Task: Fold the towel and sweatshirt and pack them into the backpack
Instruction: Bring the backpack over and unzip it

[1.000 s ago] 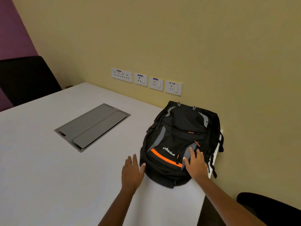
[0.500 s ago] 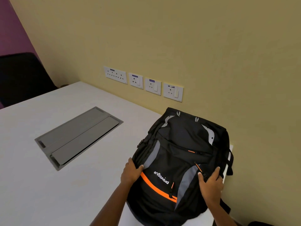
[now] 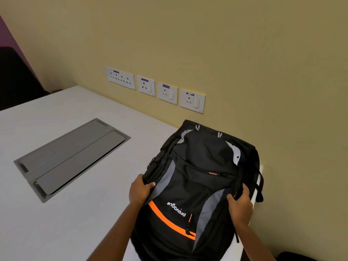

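A black backpack (image 3: 199, 185) with grey panels and an orange stripe lies on its back at the right corner of the white table (image 3: 66, 213), its zips closed. My left hand (image 3: 140, 190) grips its left side, thumb on top. My right hand (image 3: 240, 204) grips its right side near the straps. No towel or sweatshirt is in view.
A grey metal cable hatch (image 3: 69, 157) is set flush into the table to the left. Wall sockets (image 3: 156, 89) line the yellow wall behind. A dark chair (image 3: 17, 78) stands at far left, and another dark seat (image 3: 293, 256) shows at bottom right.
My hands went from resting flat at the backpack's near end to gripping both its sides. The backpack now sits nearer to me.
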`<control>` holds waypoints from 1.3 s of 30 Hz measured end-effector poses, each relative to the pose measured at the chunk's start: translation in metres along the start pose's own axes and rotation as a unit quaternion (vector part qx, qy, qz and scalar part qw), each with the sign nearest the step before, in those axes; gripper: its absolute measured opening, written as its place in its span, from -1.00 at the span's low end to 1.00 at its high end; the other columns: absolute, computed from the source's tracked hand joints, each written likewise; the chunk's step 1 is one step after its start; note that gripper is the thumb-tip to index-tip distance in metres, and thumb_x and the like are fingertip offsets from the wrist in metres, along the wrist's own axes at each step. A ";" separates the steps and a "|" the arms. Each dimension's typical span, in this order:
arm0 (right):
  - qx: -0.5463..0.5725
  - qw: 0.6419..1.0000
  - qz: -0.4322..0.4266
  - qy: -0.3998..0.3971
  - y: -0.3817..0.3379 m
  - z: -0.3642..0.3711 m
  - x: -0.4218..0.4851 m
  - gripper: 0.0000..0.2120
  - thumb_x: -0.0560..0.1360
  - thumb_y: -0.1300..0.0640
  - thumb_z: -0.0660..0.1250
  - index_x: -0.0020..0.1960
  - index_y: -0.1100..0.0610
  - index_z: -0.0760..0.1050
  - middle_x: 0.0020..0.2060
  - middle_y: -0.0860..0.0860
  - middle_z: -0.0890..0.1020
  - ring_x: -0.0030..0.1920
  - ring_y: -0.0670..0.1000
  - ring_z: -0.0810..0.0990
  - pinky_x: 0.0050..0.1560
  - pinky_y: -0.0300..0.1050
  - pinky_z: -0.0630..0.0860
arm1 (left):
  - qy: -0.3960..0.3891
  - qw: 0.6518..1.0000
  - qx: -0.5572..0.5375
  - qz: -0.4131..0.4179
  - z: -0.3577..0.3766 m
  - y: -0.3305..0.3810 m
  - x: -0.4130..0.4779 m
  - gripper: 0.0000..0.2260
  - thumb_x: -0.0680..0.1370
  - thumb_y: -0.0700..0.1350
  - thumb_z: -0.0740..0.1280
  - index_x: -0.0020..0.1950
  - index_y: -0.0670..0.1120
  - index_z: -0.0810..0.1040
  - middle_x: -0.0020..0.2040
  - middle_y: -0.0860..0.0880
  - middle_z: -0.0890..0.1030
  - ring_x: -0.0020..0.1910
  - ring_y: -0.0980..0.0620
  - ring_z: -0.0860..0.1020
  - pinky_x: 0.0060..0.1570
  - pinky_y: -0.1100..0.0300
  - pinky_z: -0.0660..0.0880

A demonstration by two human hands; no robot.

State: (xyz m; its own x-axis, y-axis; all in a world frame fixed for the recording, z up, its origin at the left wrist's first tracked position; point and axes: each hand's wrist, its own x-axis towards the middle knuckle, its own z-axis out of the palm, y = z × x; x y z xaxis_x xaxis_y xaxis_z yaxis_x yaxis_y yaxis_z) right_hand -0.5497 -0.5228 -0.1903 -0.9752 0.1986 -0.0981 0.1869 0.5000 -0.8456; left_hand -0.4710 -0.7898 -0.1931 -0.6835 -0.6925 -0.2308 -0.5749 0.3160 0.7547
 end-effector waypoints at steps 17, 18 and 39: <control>0.068 0.976 -0.178 -0.106 -0.115 0.032 -0.088 -0.49 0.49 0.31 0.31 0.42 0.20 0.29 0.26 0.21 0.50 0.25 0.20 0.48 0.22 -0.01 0.45 | 0.250 0.963 -0.099 -0.008 -0.114 -0.037 -0.076 -0.72 0.55 -0.13 0.31 0.21 -0.23 0.45 0.13 -0.22 0.58 0.10 -0.24 0.53 0.07 0.00 0.46; 0.069 0.973 -0.187 -0.120 -0.122 0.039 -0.099 -0.49 0.49 0.31 0.31 0.42 0.20 0.29 0.27 0.21 0.50 0.26 0.19 0.48 0.23 -0.01 0.45 | 0.267 0.958 -0.106 -0.017 -0.127 -0.044 -0.083 -0.71 0.55 -0.13 0.31 0.21 -0.22 0.46 0.12 -0.22 0.58 0.09 -0.24 0.53 0.05 0.01 0.46; 0.026 0.853 -0.345 -0.389 -0.198 0.196 -0.379 -0.51 0.51 0.31 0.28 0.42 0.20 0.28 0.30 0.21 0.48 0.29 0.20 0.46 0.29 0.01 0.39 | 0.519 0.812 -0.187 -0.191 -0.325 -0.256 -0.255 -0.76 0.56 -0.11 0.28 0.17 -0.20 0.45 0.11 -0.21 0.58 0.05 -0.24 0.53 0.06 -0.04 0.49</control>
State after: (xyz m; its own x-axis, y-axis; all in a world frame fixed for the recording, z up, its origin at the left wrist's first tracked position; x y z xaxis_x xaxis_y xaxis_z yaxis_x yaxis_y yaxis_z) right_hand -0.2401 -0.8624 -0.0885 -0.6376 -0.7590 0.1316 -0.4501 0.2285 -0.8632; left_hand -0.0035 -0.9042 -0.1278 0.3717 -0.9283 0.0041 -0.3456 -0.1343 0.9287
